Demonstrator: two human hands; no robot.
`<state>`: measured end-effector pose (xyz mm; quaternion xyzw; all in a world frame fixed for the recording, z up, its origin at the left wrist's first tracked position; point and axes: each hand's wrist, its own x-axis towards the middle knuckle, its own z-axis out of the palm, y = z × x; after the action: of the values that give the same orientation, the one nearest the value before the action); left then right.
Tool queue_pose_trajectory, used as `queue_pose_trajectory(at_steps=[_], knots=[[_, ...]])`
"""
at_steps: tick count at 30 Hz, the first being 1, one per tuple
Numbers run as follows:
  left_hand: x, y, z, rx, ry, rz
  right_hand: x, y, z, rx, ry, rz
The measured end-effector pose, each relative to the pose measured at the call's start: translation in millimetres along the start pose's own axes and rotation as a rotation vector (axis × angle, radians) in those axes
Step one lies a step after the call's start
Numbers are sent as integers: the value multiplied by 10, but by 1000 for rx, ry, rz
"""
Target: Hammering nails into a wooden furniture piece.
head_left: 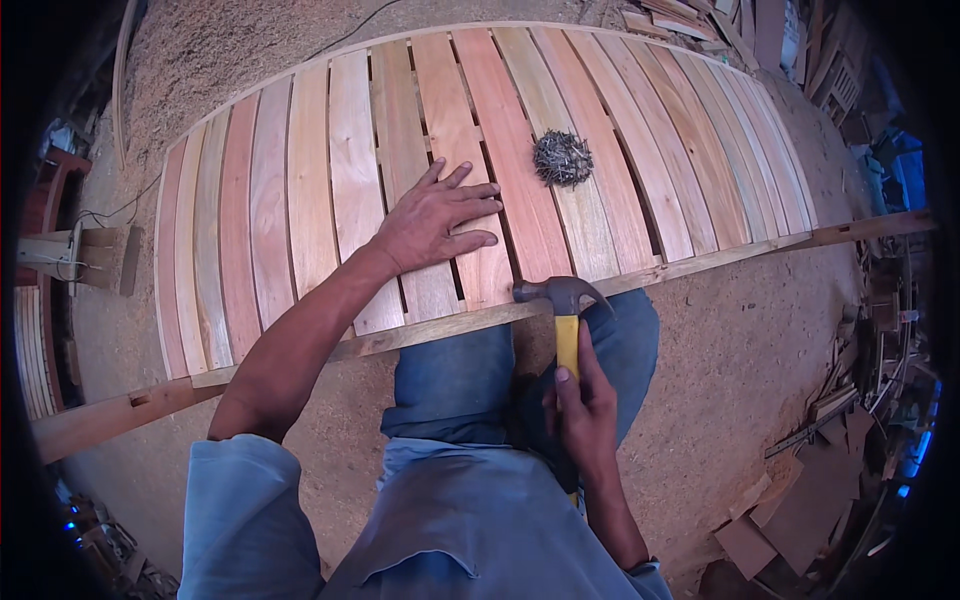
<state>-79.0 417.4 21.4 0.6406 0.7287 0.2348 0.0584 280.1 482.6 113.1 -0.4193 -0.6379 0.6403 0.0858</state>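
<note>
A wide panel of wooden slats [310, 190] lies before me, with narrow gaps between several of its boards. My left hand [438, 218] rests flat on the middle slats, fingers spread and pointing right. In my right hand [587, 405] is a claw hammer [566, 335] with a yellow and black handle, held upright. Its dark head is at the panel's near edge, the face toward the left and the claw toward the right; whether it touches the wood I cannot tell. A heap of nails [562, 158] sits on the slats, right of my left hand and beyond the hammer.
A long wooden beam [100, 425] sticks out past the panel's near left corner, and its other end [870, 228] at the right. Sawdust [200, 70] covers the floor beyond. Board offcuts [815, 510] lie at the lower right, more scrap wood [690, 20] at the far right.
</note>
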Motion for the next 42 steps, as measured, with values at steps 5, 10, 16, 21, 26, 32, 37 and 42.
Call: queue_pose_trajectory(at_steps=[5,10,16,21,26,32,37,42], knots=[[-44,-12,-13,-13,-9,-2,-321,-277,-156,-524,118,-564],[37,28,-34,5,14,29,-434,141,-103,-361,201,-772],[-34,7,48,-6,2,-2,-61,-224,162,-536,42,-517],[0,18,-69,-29,19,14,-172,-63,85,-679,124,-834],[28,32,-54,-83,4,-28,-132,-68,168,-630,-38,-461],[53,108,-136,-58,-13,-63,-133,9,173,-862,-49,-358],[204,258,-58,-194,99,-250,-59,181,-20,-748,76,-385],[991,282,182,-469,486,-492,-73,374,-58,-700,107,-411]])
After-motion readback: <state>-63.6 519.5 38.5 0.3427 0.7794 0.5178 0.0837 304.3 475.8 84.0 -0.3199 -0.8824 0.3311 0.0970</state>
